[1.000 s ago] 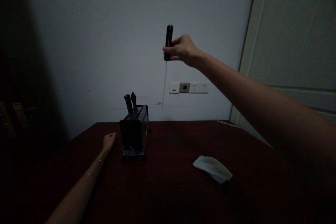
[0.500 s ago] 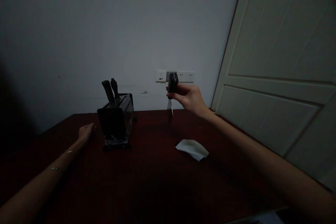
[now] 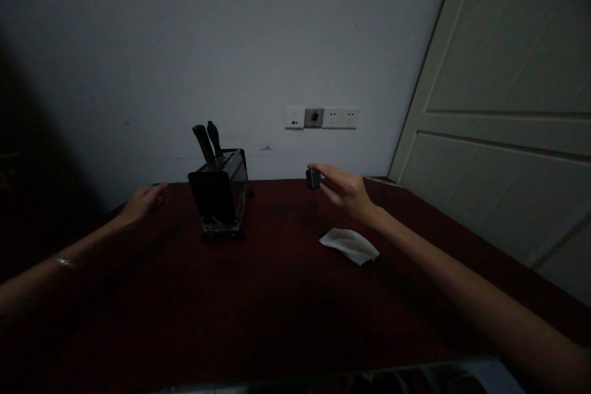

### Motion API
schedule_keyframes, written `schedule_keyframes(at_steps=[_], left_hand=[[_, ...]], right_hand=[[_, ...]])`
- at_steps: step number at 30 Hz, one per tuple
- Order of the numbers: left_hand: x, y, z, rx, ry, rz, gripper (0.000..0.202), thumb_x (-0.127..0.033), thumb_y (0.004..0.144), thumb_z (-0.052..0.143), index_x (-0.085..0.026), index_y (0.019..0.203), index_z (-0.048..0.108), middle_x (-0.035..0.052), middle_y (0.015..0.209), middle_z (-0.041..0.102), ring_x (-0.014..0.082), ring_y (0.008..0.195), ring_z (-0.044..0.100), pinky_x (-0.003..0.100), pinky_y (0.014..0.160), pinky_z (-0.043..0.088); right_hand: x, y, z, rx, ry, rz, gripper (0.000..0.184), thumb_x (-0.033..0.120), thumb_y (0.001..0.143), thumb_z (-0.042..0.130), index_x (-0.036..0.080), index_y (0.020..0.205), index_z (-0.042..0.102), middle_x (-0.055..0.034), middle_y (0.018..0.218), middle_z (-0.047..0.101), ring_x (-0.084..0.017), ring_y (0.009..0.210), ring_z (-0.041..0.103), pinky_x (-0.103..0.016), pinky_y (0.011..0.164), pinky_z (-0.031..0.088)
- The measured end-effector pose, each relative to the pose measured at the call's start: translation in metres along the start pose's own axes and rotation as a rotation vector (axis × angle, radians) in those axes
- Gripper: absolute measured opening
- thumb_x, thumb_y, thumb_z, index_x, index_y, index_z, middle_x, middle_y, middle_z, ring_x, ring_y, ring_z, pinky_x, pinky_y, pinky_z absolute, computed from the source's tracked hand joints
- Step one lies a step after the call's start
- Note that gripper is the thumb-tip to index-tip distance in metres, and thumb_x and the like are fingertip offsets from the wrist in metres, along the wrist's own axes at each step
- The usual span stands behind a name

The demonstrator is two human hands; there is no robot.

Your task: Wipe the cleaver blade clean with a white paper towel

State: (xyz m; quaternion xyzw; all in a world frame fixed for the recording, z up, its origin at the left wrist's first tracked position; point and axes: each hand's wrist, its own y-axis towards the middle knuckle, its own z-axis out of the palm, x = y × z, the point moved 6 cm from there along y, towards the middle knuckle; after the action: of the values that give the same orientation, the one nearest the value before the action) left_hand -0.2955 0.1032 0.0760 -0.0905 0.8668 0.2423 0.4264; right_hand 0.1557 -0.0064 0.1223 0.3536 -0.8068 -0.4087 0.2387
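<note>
My right hand [image 3: 344, 191] pinches the black handle of a knife [image 3: 313, 178] between thumb and fingers above the table. The handle's end faces me, and the blade below it barely shows in the dim light. On the table under my right hand lies a crumpled white cloth or tissue [image 3: 349, 245]. To the left, a black knife block [image 3: 217, 194] stands upright with two black handles [image 3: 207, 141] sticking out of its top. My left hand [image 3: 146, 202] is left of the block, apart from it, its fingers curled with nothing visible in them.
The dark red table [image 3: 277, 295] reaches back to a pale wall with a row of sockets and a switch [image 3: 322, 117]. A light panelled door [image 3: 498, 98] stands at the right. Below the table's near edge, unclear items [image 3: 415, 381] show.
The knife has come down in my right hand, its handle turning from upright to end-on. My left hand has lifted from the table. The view has shifted slightly.
</note>
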Motion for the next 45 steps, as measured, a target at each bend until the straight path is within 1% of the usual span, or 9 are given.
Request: schedule_keyframes(at_steps=[2, 5, 8, 14, 18, 25, 34, 39, 45], left_hand=[[-0.023, -0.015, -0.007, 0.08, -0.019, 0.058, 0.031, -0.04, 0.068, 0.046, -0.015, 0.05, 0.049, -0.0029, 0.041, 0.043, 0.0083, 0.043, 0.039, 0.018, 0.043, 0.029], [-0.078, -0.047, -0.012, 0.111, -0.076, 0.318, 0.036, -0.041, 0.069, 0.043, -0.016, 0.043, 0.042, -0.0031, 0.039, 0.034, 0.0066, 0.041, 0.032, 0.018, 0.042, 0.024], [-0.127, -0.086, 0.014, 0.347, -0.167, 0.416, 0.041, -0.048, 0.072, 0.044, -0.016, 0.047, 0.046, -0.0017, 0.041, 0.038, 0.0071, 0.041, 0.036, 0.02, 0.042, 0.026], [-0.16, -0.168, 0.113, 1.117, -0.359, 0.03, 0.054, -0.064, 0.078, 0.033, -0.017, 0.093, 0.053, 0.0053, 0.06, 0.059, 0.0125, 0.039, 0.047, 0.022, 0.034, 0.023], [-0.163, -0.207, 0.143, 1.376, -0.5, -0.176, 0.058, -0.07, 0.078, 0.025, -0.019, 0.097, 0.046, 0.0059, 0.066, 0.061, 0.0135, 0.045, 0.052, 0.02, 0.033, 0.027], [-0.171, -0.221, 0.159, 1.459, -0.696, -0.353, 0.051, -0.067, 0.079, 0.03, -0.018, 0.086, 0.043, 0.005, 0.066, 0.059, 0.0104, 0.047, 0.051, 0.019, 0.035, 0.028], [-0.174, -0.227, 0.173, 1.496, -0.797, -0.392, 0.044, -0.056, 0.084, 0.036, -0.015, 0.093, 0.048, 0.0015, 0.063, 0.055, 0.0065, 0.042, 0.047, 0.017, 0.032, 0.024], [-0.178, -0.228, 0.175, 1.494, -0.82, -0.33, 0.04, -0.05, 0.084, 0.041, -0.012, 0.095, 0.049, 0.0015, 0.063, 0.056, 0.0055, 0.04, 0.046, 0.017, 0.032, 0.024], [-0.177, -0.23, 0.176, 1.483, -0.859, -0.32, 0.022, -0.036, 0.085, 0.045, -0.014, 0.089, 0.046, 0.0004, 0.066, 0.055, 0.0057, 0.042, 0.047, 0.016, 0.031, 0.027]], right_hand=[[-0.003, -0.005, 0.004, -0.021, 0.009, -0.027, 0.04, 0.02, 0.085, 0.046, 0.024, 0.125, 0.05, -0.0078, 0.115, 0.062, -0.017, 0.106, 0.057, -0.033, 0.093, 0.047], [-0.008, -0.012, 0.013, -0.008, 0.004, -0.04, 0.042, 0.018, 0.085, 0.045, 0.027, 0.126, 0.048, -0.0064, 0.116, 0.061, -0.017, 0.108, 0.056, -0.034, 0.094, 0.047], [-0.009, -0.017, 0.022, 0.036, 0.005, -0.069, 0.045, 0.016, 0.085, 0.045, 0.029, 0.128, 0.046, -0.0049, 0.119, 0.059, -0.018, 0.111, 0.054, -0.035, 0.096, 0.047], [0.006, -0.021, 0.029, 0.145, 0.047, -0.151, 0.052, 0.006, 0.082, 0.039, 0.029, 0.129, 0.043, -0.0059, 0.127, 0.053, -0.016, 0.12, 0.046, -0.037, 0.101, 0.043], [0.018, -0.022, 0.029, 0.201, 0.07, -0.198, 0.048, 0.008, 0.085, 0.037, 0.025, 0.129, 0.043, -0.0081, 0.128, 0.051, -0.015, 0.122, 0.043, -0.037, 0.102, 0.041], [0.017, -0.022, 0.034, 0.252, 0.051, -0.175, 0.044, 0.01, 0.086, 0.04, 0.027, 0.126, 0.046, -0.0059, 0.128, 0.052, -0.016, 0.123, 0.041, -0.039, 0.104, 0.039], [0.022, -0.028, 0.033, 0.174, 0.077, -0.379, 0.046, 0.008, 0.086, 0.044, 0.024, 0.13, 0.042, -0.0094, 0.128, 0.052, -0.018, 0.125, 0.039, -0.042, 0.103, 0.04], [0.027, -0.029, 0.032, 0.149, 0.007, -0.506, 0.043, 0.008, 0.087, 0.043, 0.013, 0.13, 0.04, -0.0146, 0.125, 0.053, -0.022, 0.124, 0.041, -0.045, 0.098, 0.044], [0.026, -0.031, 0.037, 0.211, -0.033, -0.488, 0.042, 0.01, 0.089, 0.041, 0.014, 0.131, 0.04, -0.0129, 0.126, 0.053, -0.021, 0.124, 0.041, -0.044, 0.1, 0.042]])
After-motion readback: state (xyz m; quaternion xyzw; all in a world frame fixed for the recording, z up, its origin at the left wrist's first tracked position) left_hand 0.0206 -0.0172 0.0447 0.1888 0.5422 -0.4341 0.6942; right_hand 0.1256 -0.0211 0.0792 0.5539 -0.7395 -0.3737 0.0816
